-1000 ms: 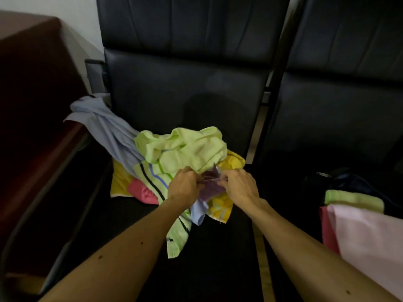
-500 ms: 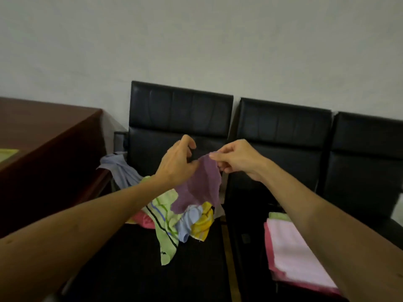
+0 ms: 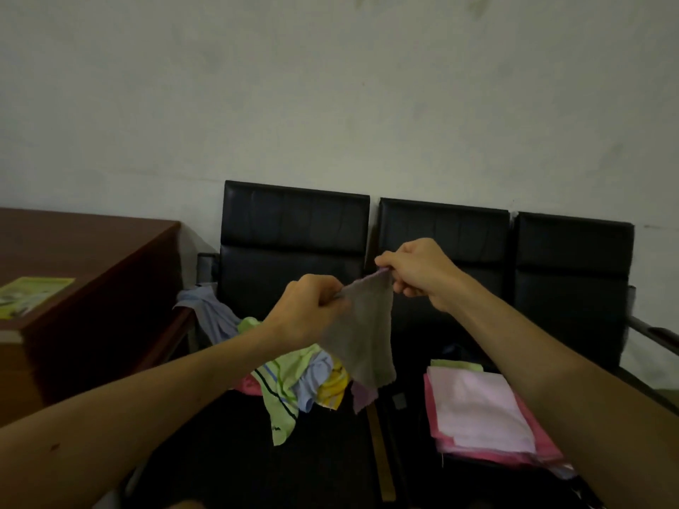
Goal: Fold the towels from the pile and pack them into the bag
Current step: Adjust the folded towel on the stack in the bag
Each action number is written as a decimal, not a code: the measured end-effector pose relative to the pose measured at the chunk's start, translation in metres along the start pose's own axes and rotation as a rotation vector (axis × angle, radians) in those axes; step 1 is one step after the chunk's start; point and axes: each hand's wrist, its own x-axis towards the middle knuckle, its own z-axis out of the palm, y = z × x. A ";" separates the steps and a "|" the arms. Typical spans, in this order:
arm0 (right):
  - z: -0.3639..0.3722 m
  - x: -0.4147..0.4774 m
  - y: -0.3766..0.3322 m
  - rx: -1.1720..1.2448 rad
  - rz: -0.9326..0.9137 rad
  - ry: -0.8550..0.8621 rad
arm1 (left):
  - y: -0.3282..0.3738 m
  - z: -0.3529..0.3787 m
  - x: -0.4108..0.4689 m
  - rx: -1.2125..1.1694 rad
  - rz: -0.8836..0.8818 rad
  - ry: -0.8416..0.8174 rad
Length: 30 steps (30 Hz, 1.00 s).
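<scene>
Hanging between both hands, a greyish-purple towel is held up in front of the black chairs — the left hand pinches one top corner and the right hand the other, fingers curled tight on the cloth. Below it the loose pile lies on the left seat; a folded pink stack sits on the next. A green leaflet lies on the wooden worktop — its print too small to read.
</scene>
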 end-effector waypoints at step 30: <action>0.102 -0.130 0.161 1.165 0.345 -0.567 | -0.026 0.023 -0.094 -0.945 -0.711 -0.290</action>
